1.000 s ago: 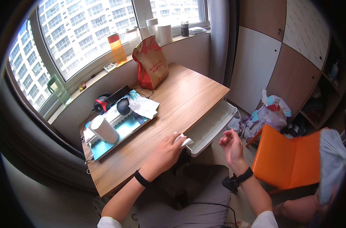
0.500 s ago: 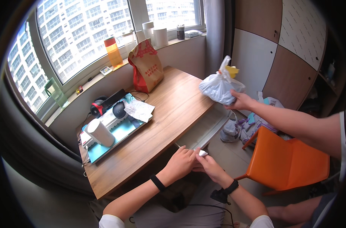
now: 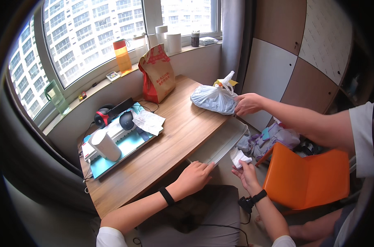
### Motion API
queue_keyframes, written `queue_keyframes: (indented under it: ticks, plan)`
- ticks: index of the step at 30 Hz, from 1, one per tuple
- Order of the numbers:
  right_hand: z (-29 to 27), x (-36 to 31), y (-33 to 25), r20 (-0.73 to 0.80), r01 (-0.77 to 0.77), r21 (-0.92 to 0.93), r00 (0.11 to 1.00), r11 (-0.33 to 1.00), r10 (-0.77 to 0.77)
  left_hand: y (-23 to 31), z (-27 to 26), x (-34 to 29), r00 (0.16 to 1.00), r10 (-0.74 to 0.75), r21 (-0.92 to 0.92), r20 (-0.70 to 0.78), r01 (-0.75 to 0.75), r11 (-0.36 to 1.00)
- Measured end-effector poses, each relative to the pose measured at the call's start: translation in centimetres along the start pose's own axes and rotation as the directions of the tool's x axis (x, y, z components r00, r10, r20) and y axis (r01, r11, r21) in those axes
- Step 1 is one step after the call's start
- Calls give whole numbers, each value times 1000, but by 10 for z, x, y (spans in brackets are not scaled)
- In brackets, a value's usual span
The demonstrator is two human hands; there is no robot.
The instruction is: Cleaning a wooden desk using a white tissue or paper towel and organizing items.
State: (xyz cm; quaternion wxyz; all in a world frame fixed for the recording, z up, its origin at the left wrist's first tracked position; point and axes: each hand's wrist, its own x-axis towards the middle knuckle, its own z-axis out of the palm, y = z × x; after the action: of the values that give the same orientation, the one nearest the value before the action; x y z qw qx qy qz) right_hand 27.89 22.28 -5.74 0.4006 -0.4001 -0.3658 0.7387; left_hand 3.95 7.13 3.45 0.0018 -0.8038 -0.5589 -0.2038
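My right hand (image 3: 247,176) pinches a crumpled white tissue (image 3: 239,157) between thumb and fingers, held in front of the pulled-out drawer (image 3: 220,144). To its left, my left hand (image 3: 193,178) is palm down with fingers loosely stretched, holding nothing that I can see. Its fingertips overlap the drawer's front edge; whether they touch it I cannot tell. Another person's hand (image 3: 248,103) reaches in from the right and holds the side of a tied white plastic bag (image 3: 215,99) at the table's far right corner. Something yellow shows by the bag's knot.
The wooden table (image 3: 170,144) bears a paper bag (image 3: 158,74), headphones (image 3: 106,114), a white cylinder (image 3: 106,145) and a blue-topped tray (image 3: 98,164). An orange chair (image 3: 306,177) stands right, bags (image 3: 273,138) on the floor behind it. Bottles, including an orange one (image 3: 122,57), line the windowsill.
My hands have parted; the right has moved right with the tissue, which shows more fully. The other person's hand has moved the plastic bag left and down onto the table corner.
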Motion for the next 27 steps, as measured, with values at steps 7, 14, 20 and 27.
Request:
queue_keyframes:
  ticks: [7,14,20,27]
  plan:
    - [1,11,16,5,-81,-149,997,986,83,-20,30,14,995,103,74,-9,-102,992]
    - [52,12,33,160,-190,-81,966,978,201,-29,33,5,988,129,26,-89,-127,992]
    - [102,-31,32,140,-320,154,944,935,300,-24,35,7,995,83,-62,-56,-86,994]
    - [116,-55,24,248,-411,158,897,898,367,-27,37,4,989,124,-28,-84,-127,991]
